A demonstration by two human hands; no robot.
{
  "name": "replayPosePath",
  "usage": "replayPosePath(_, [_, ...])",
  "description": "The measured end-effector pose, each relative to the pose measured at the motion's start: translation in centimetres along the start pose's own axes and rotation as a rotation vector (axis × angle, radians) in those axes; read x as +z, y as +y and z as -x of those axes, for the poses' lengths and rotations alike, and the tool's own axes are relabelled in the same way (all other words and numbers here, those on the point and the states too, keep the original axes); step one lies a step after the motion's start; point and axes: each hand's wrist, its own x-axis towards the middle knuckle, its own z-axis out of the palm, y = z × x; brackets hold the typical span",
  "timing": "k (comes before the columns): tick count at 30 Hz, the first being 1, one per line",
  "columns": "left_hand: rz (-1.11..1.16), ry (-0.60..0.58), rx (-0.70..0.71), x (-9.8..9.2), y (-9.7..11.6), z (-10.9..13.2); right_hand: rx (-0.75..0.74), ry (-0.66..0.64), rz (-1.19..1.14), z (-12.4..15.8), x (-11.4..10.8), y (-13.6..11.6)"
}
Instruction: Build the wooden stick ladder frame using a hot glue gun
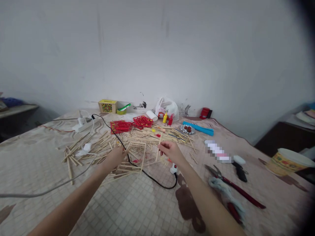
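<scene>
My right hand [171,151] pinches a thin wooden stick [157,155] between thumb and fingertips, held nearly upright. My left hand [116,158] is closed at the corner of a wooden stick frame [143,156], whose sticks meet at right angles; its fingertips are partly hidden. Just below my right hand lies a white-handled hot glue gun [173,168], its nozzle end partly covered by the hand. The gun's black cord [152,179] loops past my left hand. Loose wooden sticks [100,144] spread around and behind both hands.
Behind the sticks lie red lattice pieces [121,126], a yellow bottle [165,117], a red bottle [170,119] and a white plastic bag [167,106]. Red-handled pruning shears [242,191] and a paper tub [286,162] are at the right. A power strip [85,124] stands far left.
</scene>
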Motion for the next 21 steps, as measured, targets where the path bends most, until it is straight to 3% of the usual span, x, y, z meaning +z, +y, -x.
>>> replayPosePath(3, [-0.102, -0.071, -0.049, 1.1, -1.8, -0.9, -0.006, 0.059, -0.058, -1.5, 0.1, 1.3])
replayPosePath(6, [-0.133, -0.075, -0.058, 1.2, -1.6, -0.9, -0.003, 0.115, -0.146, -2.1, 0.2, 2.5])
replayPosePath(10, [-0.08, 0.014, -0.003, -0.6, 0.2, -0.3, 0.007, 0.174, -0.248, -1.8, 0.0, 4.1])
replayPosePath(14, [0.001, 0.199, 0.082, -1.7, 3.0, 0.4, -0.035, 0.194, -0.298, -1.3, -0.4, 4.6])
replayPosePath(17, [0.076, 0.276, 0.135, -0.5, 5.4, 0.3, -0.079, 0.214, -0.301, -0.7, -0.3, 4.4])
replayPosePath(21, [0.171, 0.298, 0.213, 2.6, 7.3, -0.1, -0.102, 0.239, -0.275, 0.3, 0.5, 4.1])
